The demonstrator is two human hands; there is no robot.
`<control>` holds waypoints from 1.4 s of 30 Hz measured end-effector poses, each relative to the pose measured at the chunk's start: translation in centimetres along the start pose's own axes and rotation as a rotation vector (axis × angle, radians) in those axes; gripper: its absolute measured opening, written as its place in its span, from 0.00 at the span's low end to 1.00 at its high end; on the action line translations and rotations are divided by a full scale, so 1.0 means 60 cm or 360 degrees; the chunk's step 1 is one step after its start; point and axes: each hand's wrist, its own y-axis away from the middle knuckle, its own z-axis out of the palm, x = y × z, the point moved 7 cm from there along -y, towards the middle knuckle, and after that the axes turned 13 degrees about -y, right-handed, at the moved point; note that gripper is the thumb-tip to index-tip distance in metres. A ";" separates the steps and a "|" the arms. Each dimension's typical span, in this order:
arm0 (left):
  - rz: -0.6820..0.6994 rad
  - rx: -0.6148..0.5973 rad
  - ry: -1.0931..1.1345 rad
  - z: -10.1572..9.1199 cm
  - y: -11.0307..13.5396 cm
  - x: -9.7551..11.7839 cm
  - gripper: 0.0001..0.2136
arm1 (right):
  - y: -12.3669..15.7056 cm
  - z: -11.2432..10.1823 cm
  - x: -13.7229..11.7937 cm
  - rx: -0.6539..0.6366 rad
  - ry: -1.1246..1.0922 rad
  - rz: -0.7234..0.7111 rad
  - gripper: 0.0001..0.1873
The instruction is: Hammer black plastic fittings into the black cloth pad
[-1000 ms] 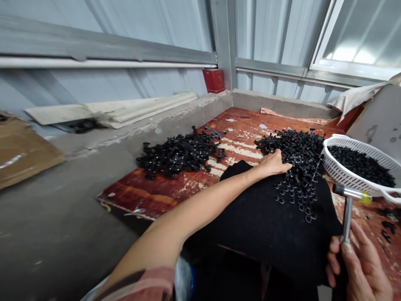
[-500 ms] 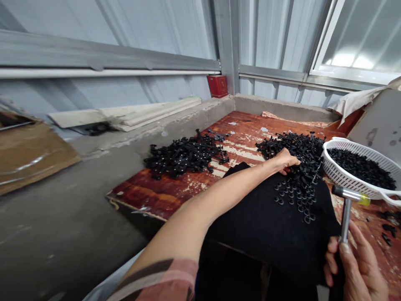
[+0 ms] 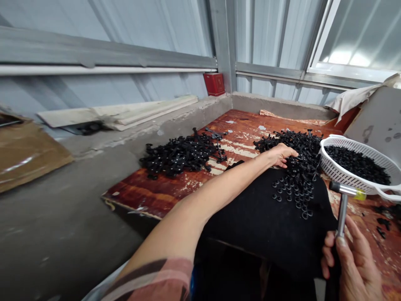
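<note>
My right hand (image 3: 355,259) is wrapped round the dark grip of a small mallet (image 3: 342,213). The mallet's head sits upright on a metal shaft, with one black face and one yellow face. Across the table, my left hand (image 3: 282,155) rests at the near left edge of a heap of small black plastic parts (image 3: 302,144). Its fingers are curled in; what they pinch, if anything, is hidden. Just below that heap, several black rings (image 3: 294,194) lie spread on a black cloth (image 3: 250,221).
A second heap of black parts (image 3: 178,154) lies left on the worn red-brown table (image 3: 134,190). At right stands a white slotted basket (image 3: 351,177) full of small black pieces. Cardboard (image 3: 31,154) lies far left, and a red box (image 3: 214,84) sits in the back corner.
The view has shifted slightly. My left hand stays at the edge of the heap, its fingers moving a little. My right hand still holds the mallet upright.
</note>
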 end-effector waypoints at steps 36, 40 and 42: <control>0.0667 -0.0051 -0.0871 -0.037 -0.006 -0.018 0.42 | 0.016 0.005 0.002 0.0202 -0.0168 0.0100 0.26; 0.0568 0.0013 -0.0331 -0.059 -0.012 -0.049 0.29 | 0.016 0.002 0.001 0.0241 -0.0177 0.0072 0.23; 0.0462 0.0101 -0.0161 -0.068 -0.013 -0.066 0.22 | 0.015 0.000 0.001 0.0226 -0.0159 0.0052 0.24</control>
